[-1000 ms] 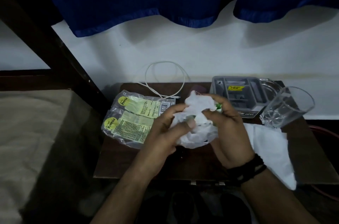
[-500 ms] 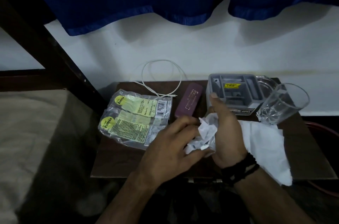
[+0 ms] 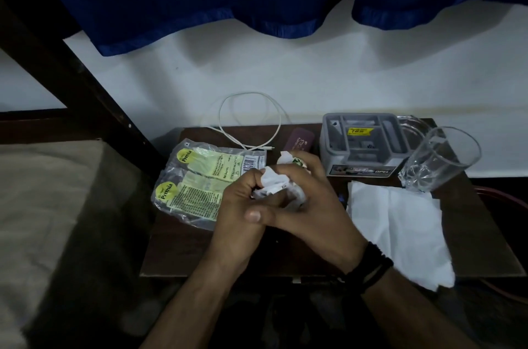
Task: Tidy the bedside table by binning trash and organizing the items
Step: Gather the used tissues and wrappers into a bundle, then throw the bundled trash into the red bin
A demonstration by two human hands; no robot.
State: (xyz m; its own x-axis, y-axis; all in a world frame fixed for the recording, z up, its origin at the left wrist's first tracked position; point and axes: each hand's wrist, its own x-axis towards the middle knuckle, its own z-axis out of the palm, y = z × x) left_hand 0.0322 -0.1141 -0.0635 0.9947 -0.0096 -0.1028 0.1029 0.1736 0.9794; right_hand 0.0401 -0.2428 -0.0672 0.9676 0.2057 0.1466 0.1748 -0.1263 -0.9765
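A: What's the grip?
B: Both hands squeeze the wad [image 3: 271,183]: left hand [image 3: 243,214] curled round its near side, right hand [image 3: 308,205] wrapped over the far side, held just above the table [image 3: 200,251] at mid-front.
A: How will it handle?
B: Likely feather-light, soft, springy; it may unfurl, so take it whole in one fist.
A: Its look?
B: White crumpled paper, a green-printed scrap poking out at the far end. I see no bin.
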